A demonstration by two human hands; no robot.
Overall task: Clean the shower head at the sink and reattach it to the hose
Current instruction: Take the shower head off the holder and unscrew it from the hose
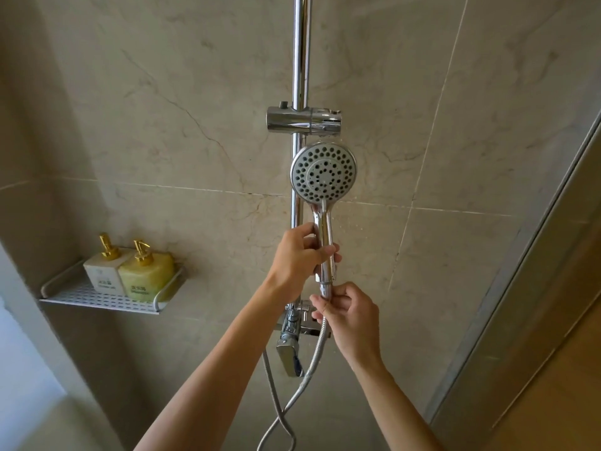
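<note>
The left hand grips the chrome handle of the shower head, steadying it upright just below the slider bracket, so the right hand can pinch and twist the hose nut underneath.

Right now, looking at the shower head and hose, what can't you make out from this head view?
- Hose nut joint: the right hand pinches it, so its fingers hide whether it is threaded home.
- Shower head handle: partly hidden by the left hand and its grip.
- Hose: its lower loop is cut off by the bottom edge.
- Bottles on the shelf: label text too small to read.
</note>
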